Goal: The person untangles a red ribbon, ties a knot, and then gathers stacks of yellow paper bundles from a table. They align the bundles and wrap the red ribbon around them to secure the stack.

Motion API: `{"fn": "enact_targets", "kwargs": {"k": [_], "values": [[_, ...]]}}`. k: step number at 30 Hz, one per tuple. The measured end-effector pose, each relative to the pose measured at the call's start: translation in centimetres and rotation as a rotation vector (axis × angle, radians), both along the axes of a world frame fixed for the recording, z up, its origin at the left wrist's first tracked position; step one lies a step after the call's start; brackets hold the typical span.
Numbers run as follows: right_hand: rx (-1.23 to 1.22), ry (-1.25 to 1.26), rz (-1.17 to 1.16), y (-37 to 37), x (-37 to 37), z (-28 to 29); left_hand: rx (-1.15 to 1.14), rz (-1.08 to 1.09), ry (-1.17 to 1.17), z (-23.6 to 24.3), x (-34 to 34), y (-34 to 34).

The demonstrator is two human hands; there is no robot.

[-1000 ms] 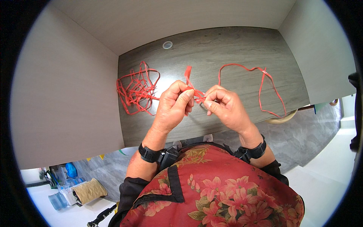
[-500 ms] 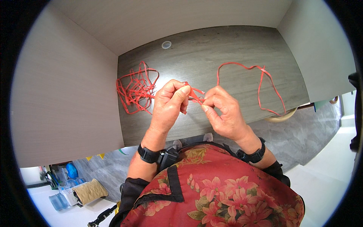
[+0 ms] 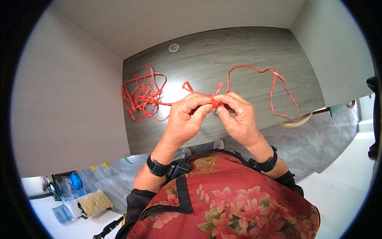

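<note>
Between my fingertips, above the middle of the desk, is a knotted or gathered part of a flat red ribbon [image 3: 214, 102]. My left hand [image 3: 187, 116] pinches it from the left with thumb and forefinger. From the right, my right hand [image 3: 238, 117] pinches the same spot, the two hands nearly touching. A small loop and a short loose end stick up past the fingers. One length runs left to a tangled heap of red ribbon [image 3: 143, 95]. Another strand [image 3: 274, 93] curves over the right side of the desk. The exact knot is partly hidden by my fingers.
Grey panels [image 3: 71, 95] enclose the dark wood-grain desk [image 3: 207, 47] at the left, back and right. A round cable hole cover [image 3: 174, 47] sits near the back. On the floor at lower left are a tan bag [image 3: 95, 202] and plastic bottles [image 3: 62, 214].
My hands have come together, the left moving right and slightly down. The loop and loose end now stand up above my fingers, and both hands pinch the same spot.
</note>
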State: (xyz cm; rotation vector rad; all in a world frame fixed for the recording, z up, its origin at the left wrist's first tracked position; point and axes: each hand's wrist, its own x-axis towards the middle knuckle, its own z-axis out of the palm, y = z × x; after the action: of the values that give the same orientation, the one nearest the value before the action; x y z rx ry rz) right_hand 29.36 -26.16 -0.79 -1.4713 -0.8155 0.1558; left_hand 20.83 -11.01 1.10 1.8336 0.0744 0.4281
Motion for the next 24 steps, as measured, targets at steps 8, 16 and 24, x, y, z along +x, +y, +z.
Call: {"fn": "enact_targets", "kwargs": {"k": [8, 16, 24], "values": [[-0.028, -0.002, 0.039, -0.3, 0.3, -0.3, -0.273, -0.082, 0.124, 0.7, -0.2, 0.2], [-0.029, 0.157, 0.072, -0.3, 0.0, -0.2, -0.298, -0.021, 0.37, 0.6, 0.5, 0.4], [-0.057, 0.528, 0.13, -0.8, 0.4, -0.1, -0.711, -0.079, 0.225, -1.0, 0.6, 1.1]]}}
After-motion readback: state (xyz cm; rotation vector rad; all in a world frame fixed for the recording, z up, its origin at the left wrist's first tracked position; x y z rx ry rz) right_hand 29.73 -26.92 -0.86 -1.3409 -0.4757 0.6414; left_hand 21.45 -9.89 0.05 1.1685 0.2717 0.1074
